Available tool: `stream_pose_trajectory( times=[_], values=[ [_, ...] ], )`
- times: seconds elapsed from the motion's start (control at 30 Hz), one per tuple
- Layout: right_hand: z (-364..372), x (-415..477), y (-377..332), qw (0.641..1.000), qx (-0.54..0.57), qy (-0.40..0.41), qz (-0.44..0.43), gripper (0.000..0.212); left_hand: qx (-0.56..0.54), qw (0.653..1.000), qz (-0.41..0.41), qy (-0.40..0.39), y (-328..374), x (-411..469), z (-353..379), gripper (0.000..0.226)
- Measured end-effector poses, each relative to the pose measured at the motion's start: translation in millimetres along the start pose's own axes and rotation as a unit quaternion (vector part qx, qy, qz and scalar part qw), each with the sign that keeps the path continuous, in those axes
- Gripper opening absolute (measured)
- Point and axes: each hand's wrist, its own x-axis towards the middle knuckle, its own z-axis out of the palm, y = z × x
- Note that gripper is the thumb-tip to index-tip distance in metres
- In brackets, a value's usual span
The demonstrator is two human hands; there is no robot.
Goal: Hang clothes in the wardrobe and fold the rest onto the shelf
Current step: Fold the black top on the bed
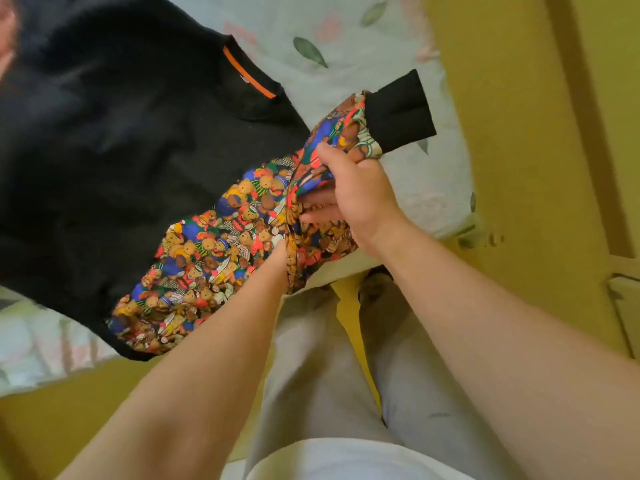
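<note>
Both forearms are reaching forward over the pale trousers (pixel 311 375) to the bed (pixel 346 46), where the black sweatshirt (pixel 121 161) is lying spread out, collar away from the person. The right hand (pixel 353 199) is gripping the teddy-bear sleeve (pixel 214 244) near its black cuff (pixel 398 112), thumb on top and fingers under the fold. The left hand (pixel 280 251) is going inside the bunched cloth, so I cannot tell how its fingers are lying. I am judging that folding is only starting: the body is not folded yet, and no wardrobe or shelf is showing. The sleeve fold is hanging a little over the bed edge near the knees. Bare sheet is staying free beyond the collar and beside the cuff.
</note>
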Motion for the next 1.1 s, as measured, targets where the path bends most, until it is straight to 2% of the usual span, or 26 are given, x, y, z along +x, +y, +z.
stream_pose_trajectory(
  times=[0.03, 0.07, 0.13, 0.23, 0.27, 0.3, 0.33, 0.37, 0.43, 0.5, 0.53, 0.6, 0.7, 0.8, 0.87, 0.93, 1.03, 1.07, 1.1],
  values=[
    [12, 9, -4, 1.000, -0.025, -0.001, -0.004, 0.028, -0.031, 0.999, 0.012, 0.009, 2, -8, -6, 0.025],
    [25, 19, -8, 0.999, -0.053, 0.001, -0.012, 0.032, -0.066, 0.997, 0.033, 0.007, 5, -11, -15, 0.040],
    [53, 41, -19, 0.992, -0.116, 0.012, -0.040, 0.041, -0.063, 0.996, 0.056, -0.009, 7, -19, -34, 0.083],
    [107, 77, -40, 0.966, -0.233, 0.010, -0.116, 0.050, -0.019, 0.994, 0.098, 0.050, 1, -12, -66, 0.115],
    [126, 87, -47, 0.951, -0.276, 0.000, -0.138, 0.051, 0.012, 0.992, 0.104, 0.071, -2, -10, -76, 0.111],
    [143, 96, -52, 0.938, -0.308, -0.021, -0.157, 0.049, 0.034, 0.989, 0.109, 0.095, -2, -10, -82, 0.097],
    [158, 105, -55, 0.925, -0.334, -0.057, -0.171, 0.044, 0.047, 0.986, 0.120, 0.108, -4, -8, -88, 0.074],
    [168, 114, -56, 0.906, -0.367, -0.101, -0.185, 0.039, 0.062, 0.984, 0.122, 0.116, -9, -2, -95, 0.068],
    [171, 134, -50, 0.843, -0.464, -0.172, -0.210, 0.043, 0.079, 0.980, 0.105, 0.150, -21, 11, -102, 0.048],
    [154, 152, -33, 0.791, -0.547, -0.178, -0.210, 0.047, 0.077, 0.972, 0.082, 0.205, -33, 24, -104, 0.032],
    [140, 160, -22, 0.779, -0.573, -0.156, -0.204, 0.046, 0.068, 0.970, 0.078, 0.221, -38, 29, -102, 0.025],
    [103, 172, 0, 0.779, -0.594, -0.095, -0.177, 0.042, 0.048, 0.965, 0.084, 0.243, -46, 39, -102, 0.026],
    [41, 173, 34, 0.795, -0.599, -0.028, -0.087, 0.035, 0.064, 0.956, 0.092, 0.272, -53, 41, -99, 0.027],
    [-5, 162, 62, 0.810, -0.585, -0.040, 0.013, 0.021, 0.133, 0.941, 0.125, 0.285, -60, 37, -97, 0.021],
    [-21, 154, 78, 0.794, -0.601, -0.074, 0.049, 0.024, 0.151, 0.936, 0.125, 0.292, -65, 35, -97, 0.029],
    [-28, 149, 88, 0.782, -0.618, -0.067, 0.042, 0.025, 0.158, 0.933, 0.116, 0.303, -67, 36, -100, 0.039],
    [-33, 151, 101, 0.771, -0.634, 0.056, -0.013, 0.041, 0.162, 0.932, 0.088, 0.313, -65, 36, -98, 0.047],
    [-33, 151, 103, 0.784, -0.614, 0.090, -0.008, 0.044, 0.155, 0.934, 0.072, 0.314, -65, 37, -97, 0.047],
    [-33, 151, 107, 0.813, -0.572, 0.106, 0.013, 0.046, 0.145, 0.936, 0.058, 0.317, -65, 40, -96, 0.046]
  ],
)
